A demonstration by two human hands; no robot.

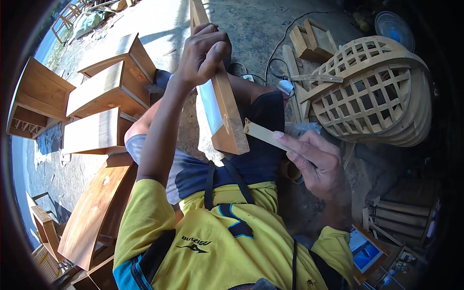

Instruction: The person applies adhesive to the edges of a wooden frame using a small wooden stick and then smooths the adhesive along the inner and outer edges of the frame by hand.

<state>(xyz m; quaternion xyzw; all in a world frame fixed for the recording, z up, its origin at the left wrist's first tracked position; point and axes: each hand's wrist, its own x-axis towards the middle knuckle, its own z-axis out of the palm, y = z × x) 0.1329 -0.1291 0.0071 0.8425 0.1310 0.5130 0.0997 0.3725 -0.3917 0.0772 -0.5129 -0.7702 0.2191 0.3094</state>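
My left hand [205,54] is wrapped round a long, pale wooden beam [231,113], which slants down between my legs with its cut end toward me. A pale blue-white surface [209,104] shows along the beam's left side. In my right hand [316,162] a thin flat wooden stick [266,135] is pinched between the thumb and fingers. The stick's far tip is stained brown and lies just right of the beam's near end; whether the two touch I cannot tell.
Several wooden cabinet pieces [94,96] stand at the left, with a curved wooden panel [92,212] nearer me. A rounded wooden lattice [372,99], a small wooden box [313,41] and a fan [394,31] are at the right. A dark cable [273,54] crosses the floor.
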